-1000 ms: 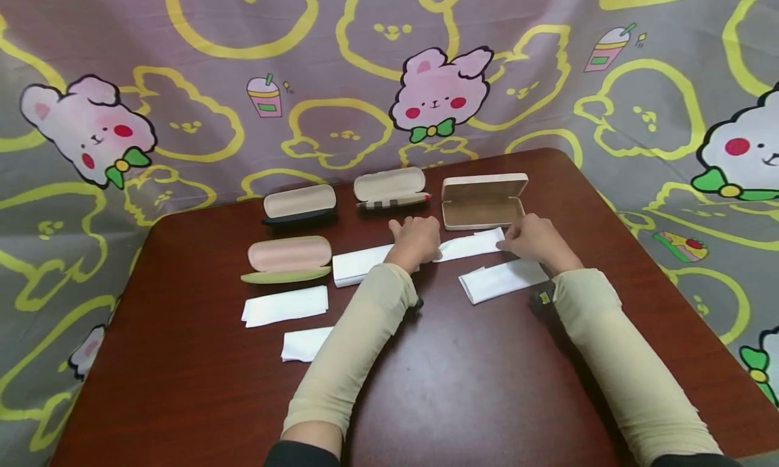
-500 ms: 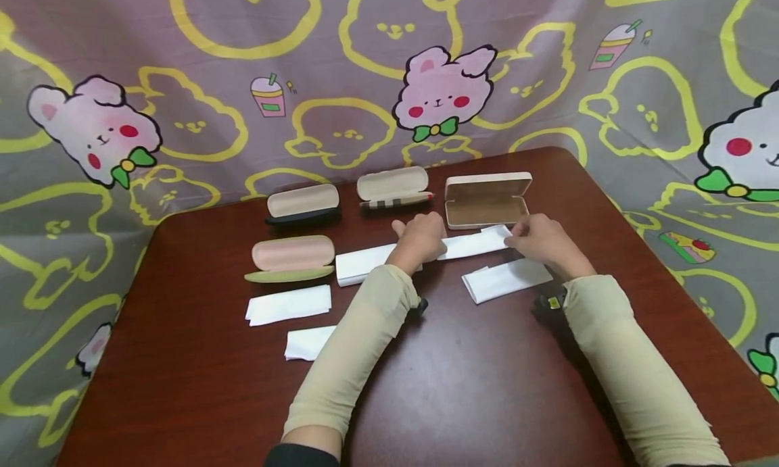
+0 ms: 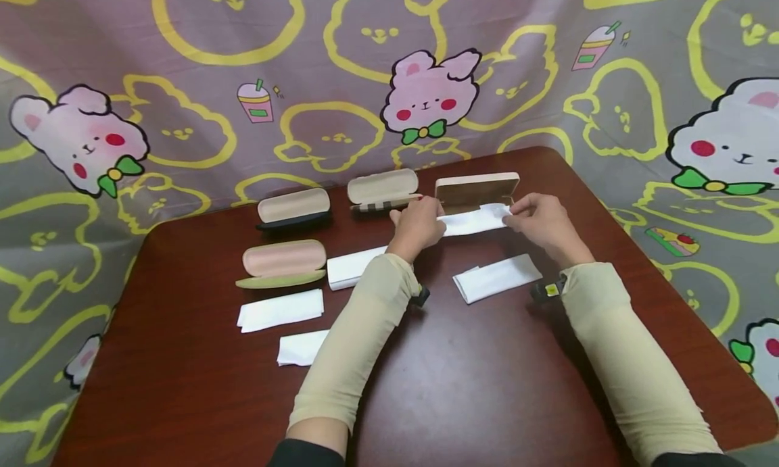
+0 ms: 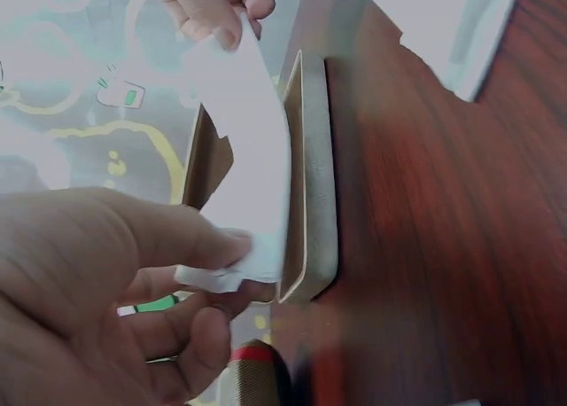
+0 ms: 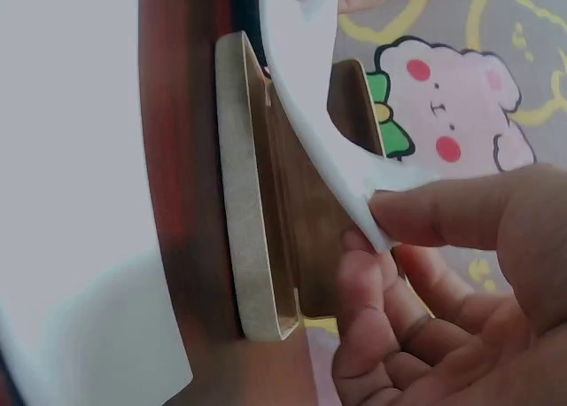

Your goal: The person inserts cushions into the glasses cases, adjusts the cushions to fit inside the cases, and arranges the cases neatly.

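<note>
A folded white cloth [image 3: 473,222] is stretched between both hands. My left hand [image 3: 417,228] pinches its left end between thumb and fingers, plainly seen in the left wrist view. The right end is pinched by my right hand [image 3: 546,225]. Just behind and below the cloth stands an open, cream glasses case [image 3: 477,190] with a brown inside, its lid raised. In the right wrist view the cloth [image 5: 306,78] bends above the case [image 5: 241,193], apart from its front wall. The cloth hides much of the case's bottom half in the head view.
Another folded white cloth [image 3: 498,278] lies in front of the hands. To the left are a white cloth [image 3: 356,267], a cloth [image 3: 281,310] and a cloth [image 3: 302,347]. Open cases are a green one [image 3: 282,264], a black one [image 3: 294,209] and a checked one [image 3: 383,188].
Both hands have lifted the white cloth off the table and carried it away from the body, up to the cream case. The other cloths and cases have stayed in place.
</note>
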Tool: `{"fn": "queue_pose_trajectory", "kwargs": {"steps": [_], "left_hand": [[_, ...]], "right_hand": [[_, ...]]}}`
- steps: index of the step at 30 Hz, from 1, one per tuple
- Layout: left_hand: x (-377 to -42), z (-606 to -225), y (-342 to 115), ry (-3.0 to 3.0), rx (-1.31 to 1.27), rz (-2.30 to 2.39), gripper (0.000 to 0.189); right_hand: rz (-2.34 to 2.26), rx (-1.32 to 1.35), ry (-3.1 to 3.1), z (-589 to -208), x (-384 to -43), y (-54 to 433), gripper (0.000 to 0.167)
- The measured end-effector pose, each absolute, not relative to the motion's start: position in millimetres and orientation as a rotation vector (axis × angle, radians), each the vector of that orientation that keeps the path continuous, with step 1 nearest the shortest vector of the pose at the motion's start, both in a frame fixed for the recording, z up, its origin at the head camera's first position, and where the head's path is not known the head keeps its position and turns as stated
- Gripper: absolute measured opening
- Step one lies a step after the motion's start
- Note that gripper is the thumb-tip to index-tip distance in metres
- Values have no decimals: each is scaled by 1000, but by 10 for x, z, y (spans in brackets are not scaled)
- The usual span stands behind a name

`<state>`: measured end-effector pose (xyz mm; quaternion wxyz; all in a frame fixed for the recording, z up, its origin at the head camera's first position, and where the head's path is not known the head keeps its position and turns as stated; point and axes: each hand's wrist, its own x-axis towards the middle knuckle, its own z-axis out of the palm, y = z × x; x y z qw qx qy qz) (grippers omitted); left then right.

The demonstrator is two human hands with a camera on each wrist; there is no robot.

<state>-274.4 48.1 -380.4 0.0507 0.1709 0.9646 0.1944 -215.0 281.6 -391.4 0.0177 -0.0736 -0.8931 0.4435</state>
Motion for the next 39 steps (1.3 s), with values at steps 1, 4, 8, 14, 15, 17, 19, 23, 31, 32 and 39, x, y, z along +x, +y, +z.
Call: {"fn": "queue_pose_trajectory", "kwargs": {"steps": [1,4,8,14,15,17,19,23,31,32,39], "left_hand": [[-2771,-3807,504,2946,522,611,20],[-2853,-3826,572,2976,469,670,15],[-2932,-3870,656,2980,348,759,14],[-2991,-3922,734,2995,253,801,14],[-2997,-3927,741,2999,235,800,14],[-3005,-3937,749,3004,204,796,12],[-3013,-3960,750,3009,179,791,11],[-3036,-4040,740,3022,184,806,12],[-3058,-4084,800,3037,234,795,16],[-3062,-4085,810,3039,239,787,16],[-3071,-4106,829,3074,214,696,14]], "right_hand": [[1378,-245,-2754,-3920,-2172,2828,28],[1382,-306,-2710,-3948,-2243,2865,33],[1404,-395,-2672,-4001,-2324,2916,34],[1378,-481,-2635,-4107,-2414,2946,31],[1367,-484,-2633,-4122,-2427,2945,31],[1343,-477,-2628,-4140,-2448,2935,30],[1313,-463,-2630,-4155,-2465,2933,28],[1245,-441,-2650,-4182,-2489,2927,26],[1186,-469,-2695,-4218,-2489,2947,25],[1182,-472,-2695,-4219,-2489,2948,25],[1143,-421,-2709,-4232,-2521,2973,24]]}}
